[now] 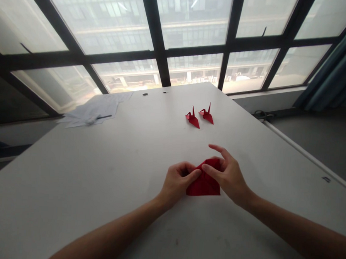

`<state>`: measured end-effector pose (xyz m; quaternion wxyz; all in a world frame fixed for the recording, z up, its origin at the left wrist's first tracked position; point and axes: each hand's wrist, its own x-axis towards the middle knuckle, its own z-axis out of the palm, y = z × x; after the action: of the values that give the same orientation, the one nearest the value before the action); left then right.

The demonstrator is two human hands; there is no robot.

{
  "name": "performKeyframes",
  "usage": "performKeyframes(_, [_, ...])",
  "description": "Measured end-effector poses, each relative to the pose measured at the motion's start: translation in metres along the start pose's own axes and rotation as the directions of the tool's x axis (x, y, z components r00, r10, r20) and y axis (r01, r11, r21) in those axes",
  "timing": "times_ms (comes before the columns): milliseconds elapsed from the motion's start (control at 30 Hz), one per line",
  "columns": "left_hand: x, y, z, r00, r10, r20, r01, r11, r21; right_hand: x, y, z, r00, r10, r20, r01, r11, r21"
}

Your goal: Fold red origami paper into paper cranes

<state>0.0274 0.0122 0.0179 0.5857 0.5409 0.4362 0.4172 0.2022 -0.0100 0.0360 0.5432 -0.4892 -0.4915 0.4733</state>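
The fingers of the left hand (174, 182) were closed on the folded red paper (204, 188), with the thumb flat on the near face and the other fingers curled behind, partly hidden. The right hand (233, 180) gripped the opposite side: its thumb pressed the near face close to the left thumb, its index finger stood raised and clear, and the remaining fingers were largely concealed behind the sheet. The red paper was between both hands, over the near part of the white table (106, 188); contact between its lower edge and the surface could not be confirmed.

Probable faults and causes:

1. Misaligned crease. Unequal thumb pressure could have shifted one layer against another.
2. Torn or crumpled upper edge. Opposed pulling by the closely set thumbs could have overstressed the paper there.
3. Loss of hold on the right. With the index finger lifted, fewer digits secured that side.
4. Disturbed finished pieces. Two red paper cranes (193, 119) (207, 116) stood side by side beyond the right hand; a long forward reach could have knocked them.
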Motion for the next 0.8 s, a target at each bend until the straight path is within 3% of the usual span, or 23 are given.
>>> performKeyframes(167, [-0.002,0.002,0.001,1.000,0.015,0.022,-0.015,1.000,0.020,-0.001,-0.002,0.000,0.998,-0.064,-0.019,0.064,0.998,-0.014])
performKeyframes(467, [-0.002,0.003,0.001,0.998,0.019,0.055,-0.020,1.000,0.019,0.001,-0.002,-0.001,0.998,-0.055,0.010,0.054,0.997,0.055])
performKeyframes(633, [-0.002,0.003,0.000,0.996,0.018,0.092,-0.015,0.999,-0.031,0.008,0.000,-0.006,0.996,-0.048,-0.080,0.058,0.991,0.117])
performKeyframes(800, [-0.002,0.002,0.002,0.999,0.017,0.037,-0.014,0.997,-0.078,0.010,0.005,-0.008,0.992,-0.033,-0.124,0.057,0.979,0.195])
